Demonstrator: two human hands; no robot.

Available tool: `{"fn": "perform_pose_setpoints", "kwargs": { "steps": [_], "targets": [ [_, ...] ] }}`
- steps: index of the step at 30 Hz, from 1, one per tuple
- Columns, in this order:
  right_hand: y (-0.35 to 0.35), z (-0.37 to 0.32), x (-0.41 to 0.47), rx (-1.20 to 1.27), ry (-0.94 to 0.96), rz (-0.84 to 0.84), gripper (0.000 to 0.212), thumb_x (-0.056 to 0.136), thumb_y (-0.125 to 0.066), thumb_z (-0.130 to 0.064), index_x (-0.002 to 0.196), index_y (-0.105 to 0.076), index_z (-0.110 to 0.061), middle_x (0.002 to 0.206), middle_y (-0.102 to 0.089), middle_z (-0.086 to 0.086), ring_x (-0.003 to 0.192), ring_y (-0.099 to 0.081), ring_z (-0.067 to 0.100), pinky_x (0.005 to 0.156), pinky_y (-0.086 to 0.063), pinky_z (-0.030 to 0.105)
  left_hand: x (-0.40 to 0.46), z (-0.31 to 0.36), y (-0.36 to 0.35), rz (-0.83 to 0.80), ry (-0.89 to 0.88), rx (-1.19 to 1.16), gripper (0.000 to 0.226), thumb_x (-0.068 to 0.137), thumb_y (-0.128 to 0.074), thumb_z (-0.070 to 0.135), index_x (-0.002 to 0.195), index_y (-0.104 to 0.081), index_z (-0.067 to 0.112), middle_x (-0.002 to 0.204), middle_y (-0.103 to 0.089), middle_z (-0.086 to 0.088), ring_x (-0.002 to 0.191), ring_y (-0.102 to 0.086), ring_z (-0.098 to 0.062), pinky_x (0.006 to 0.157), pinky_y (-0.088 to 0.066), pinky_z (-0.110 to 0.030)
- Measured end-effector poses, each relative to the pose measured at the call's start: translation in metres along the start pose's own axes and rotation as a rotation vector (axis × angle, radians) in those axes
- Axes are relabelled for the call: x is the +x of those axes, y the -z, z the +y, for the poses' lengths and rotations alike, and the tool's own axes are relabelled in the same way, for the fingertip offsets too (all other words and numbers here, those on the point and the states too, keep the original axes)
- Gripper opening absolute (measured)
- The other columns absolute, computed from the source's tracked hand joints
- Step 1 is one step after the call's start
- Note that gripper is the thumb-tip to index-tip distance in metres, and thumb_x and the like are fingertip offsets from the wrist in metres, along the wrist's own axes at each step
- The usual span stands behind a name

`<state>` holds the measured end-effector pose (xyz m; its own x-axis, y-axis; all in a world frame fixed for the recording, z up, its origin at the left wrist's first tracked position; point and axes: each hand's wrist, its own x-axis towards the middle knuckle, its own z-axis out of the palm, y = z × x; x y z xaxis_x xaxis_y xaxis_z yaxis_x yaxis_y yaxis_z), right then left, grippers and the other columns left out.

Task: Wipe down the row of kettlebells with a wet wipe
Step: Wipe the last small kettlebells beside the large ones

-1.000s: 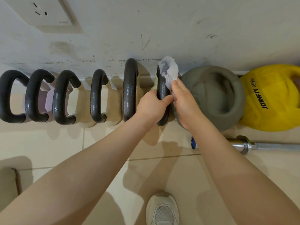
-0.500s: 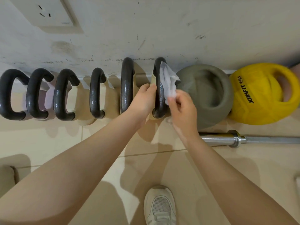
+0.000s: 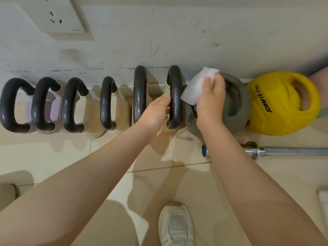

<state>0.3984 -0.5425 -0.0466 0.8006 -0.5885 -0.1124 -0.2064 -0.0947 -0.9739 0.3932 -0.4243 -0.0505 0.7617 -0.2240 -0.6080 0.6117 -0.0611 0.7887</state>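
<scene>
Several kettlebells with dark handles stand in a row along the wall, from the leftmost handle (image 3: 10,105) to the rightmost dark handle (image 3: 174,96). Beside them sit a grey soft kettlebell (image 3: 236,103) and a yellow JOINFIT one (image 3: 276,107). My right hand (image 3: 211,98) grips a white wet wipe (image 3: 197,87) and holds it over the grey kettlebell's left side, next to the rightmost dark handle. My left hand (image 3: 156,112) rests with straight fingers against the left side of that handle, between it and the neighbouring handle (image 3: 140,95).
A steel barbell (image 3: 276,151) lies on the tiled floor to the right, below the grey and yellow kettlebells. My white shoe (image 3: 175,226) is at the bottom centre. A wall socket (image 3: 51,16) is at the upper left.
My right hand has carried the wipe off the rightmost dark handle and rightward onto the grey kettlebell. My left hand let go of that handle and now only touches its side.
</scene>
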Motion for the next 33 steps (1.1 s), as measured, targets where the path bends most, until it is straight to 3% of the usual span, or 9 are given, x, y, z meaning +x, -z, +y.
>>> {"fn": "perform_pose_setpoints", "kwargs": {
  "steps": [3, 6, 12, 16, 19, 22, 26, 29, 33],
  "targets": [
    [-0.025, 0.006, 0.007, 0.013, -0.231, -0.223, 0.041, 0.097, -0.038, -0.029, 0.128, -0.046, -0.004, 0.115, -0.059, 0.006, 0.11, -0.056, 0.023, 0.088, -0.044, 0.027, 0.002, -0.001, 0.004, -0.02, 0.027, -0.069, 0.026, 0.099, -0.034, 0.032, 0.092, -0.057, 0.024, 0.092, -0.059, 0.012, 0.086, -0.056, -0.003, 0.087, -0.041, -0.023],
    [-0.038, 0.009, 0.002, -0.042, -0.36, -0.368, 0.065, 0.08, -0.034, -0.056, 0.134, -0.045, -0.021, 0.132, -0.054, 0.009, 0.119, -0.052, 0.026, 0.103, -0.041, 0.044, 0.003, 0.0, 0.007, -0.016, 0.025, -0.079, 0.029, 0.1, -0.03, 0.038, 0.106, -0.055, 0.025, 0.094, -0.061, 0.013, 0.085, -0.056, -0.001, 0.092, -0.039, -0.024],
    [-0.012, 0.052, -0.026, 0.048, -0.268, -0.413, 0.049, 0.096, -0.032, -0.041, 0.144, -0.031, -0.026, 0.141, -0.044, -0.006, 0.126, -0.045, 0.012, 0.108, -0.036, 0.037, 0.0, -0.002, 0.011, -0.046, 0.027, -0.129, 0.041, 0.1, -0.028, 0.039, 0.122, -0.057, 0.019, 0.105, -0.063, 0.006, 0.101, -0.059, -0.013, 0.095, -0.043, -0.028],
    [-0.022, 0.056, -0.027, 0.067, -0.293, -0.3, 0.046, 0.098, -0.031, -0.037, 0.143, -0.032, -0.025, 0.14, -0.047, -0.003, 0.126, -0.045, 0.01, 0.109, -0.036, 0.037, 0.0, -0.007, 0.013, -0.101, 0.034, -0.163, 0.048, 0.099, -0.025, 0.043, 0.132, -0.049, 0.016, 0.121, -0.056, 0.004, 0.108, -0.055, -0.013, 0.102, -0.037, -0.029],
    [-0.015, 0.069, -0.071, 0.003, -0.156, -0.185, 0.042, 0.101, -0.031, -0.022, 0.142, -0.033, -0.015, 0.13, -0.043, -0.026, 0.115, -0.039, -0.02, 0.1, -0.029, 0.004, 0.001, -0.008, 0.014, -0.139, 0.032, -0.179, 0.052, 0.099, -0.024, 0.045, 0.138, -0.043, 0.015, 0.128, -0.051, 0.003, 0.116, -0.049, -0.013, 0.102, -0.035, -0.027],
    [-0.018, 0.082, -0.095, 0.059, -0.303, -0.112, 0.043, 0.101, -0.032, -0.022, 0.143, -0.03, -0.017, 0.124, -0.042, -0.023, 0.113, -0.043, -0.014, 0.087, -0.027, -0.006, 0.003, -0.01, 0.015, -0.134, 0.027, -0.165, 0.054, 0.099, -0.024, 0.047, 0.138, -0.042, 0.015, 0.127, -0.051, 0.003, 0.115, -0.048, -0.013, 0.101, -0.036, -0.026],
    [-0.035, 0.064, -0.09, 0.389, -0.644, 0.048, 0.042, 0.101, -0.03, -0.023, 0.143, -0.029, -0.029, 0.13, -0.053, -0.001, 0.115, -0.049, 0.007, 0.095, -0.027, 0.017, -0.001, -0.012, 0.013, -0.121, 0.019, -0.158, 0.055, 0.098, -0.025, 0.049, 0.139, -0.042, 0.016, 0.131, -0.051, 0.005, 0.126, -0.046, -0.013, 0.105, -0.034, -0.024],
    [-0.046, 0.044, -0.083, 0.598, -0.753, 0.109, 0.045, 0.097, -0.034, -0.018, 0.14, -0.034, -0.03, 0.122, -0.054, -0.001, 0.098, -0.052, 0.011, 0.095, -0.032, 0.026, -0.007, -0.012, 0.008, -0.115, 0.04, -0.141, 0.056, 0.097, -0.026, 0.051, 0.142, -0.037, 0.018, 0.148, -0.038, 0.004, 0.136, -0.036, -0.011, 0.106, -0.027, -0.023],
    [-0.047, 0.025, -0.085, 0.373, -0.676, 0.098, 0.031, 0.089, -0.036, -0.007, 0.112, -0.048, -0.023, 0.101, -0.055, 0.002, 0.091, -0.054, 0.02, 0.096, -0.04, 0.032, -0.017, -0.008, 0.012, -0.114, 0.01, -0.026, 0.057, 0.096, -0.027, 0.052, 0.142, -0.037, 0.02, 0.152, -0.033, 0.004, 0.139, -0.03, -0.01, 0.114, -0.021, -0.027]
  ]
}}
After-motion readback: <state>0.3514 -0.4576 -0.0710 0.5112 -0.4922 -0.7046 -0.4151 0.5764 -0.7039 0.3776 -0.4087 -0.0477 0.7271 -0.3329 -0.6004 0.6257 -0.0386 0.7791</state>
